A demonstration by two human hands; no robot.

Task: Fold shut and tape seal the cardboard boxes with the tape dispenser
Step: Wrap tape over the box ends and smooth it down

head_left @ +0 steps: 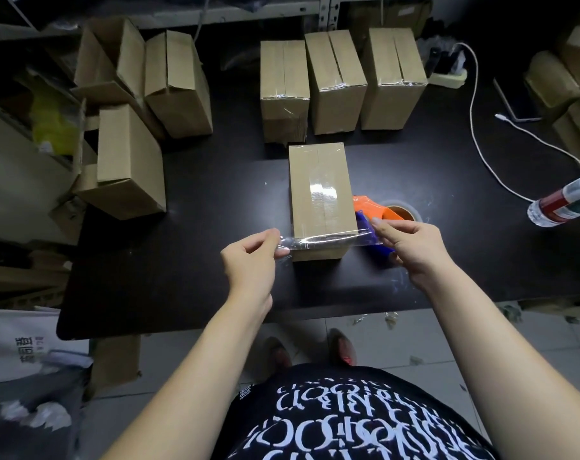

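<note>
Beyond your printed shirt (348,423), your left hand (249,257) pinches the tape (325,240) while your right hand (411,247) grips the tape dispenser (370,207), spanning the centre-frame box (318,194)'s near edge on the worktop (182,277); slack here could crease or skew the seal.

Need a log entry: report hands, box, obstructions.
Left hand pinches tape; right hand grips tape dispenser. Tape stretched over near edge of box. Nothing blocking.

Cardboard boxes (318,194) on table (215,260): 7 (one centre, three upper middle, three upper left). Tape dispenser (373,212): 1. Bottle (560,204): 1.
</note>
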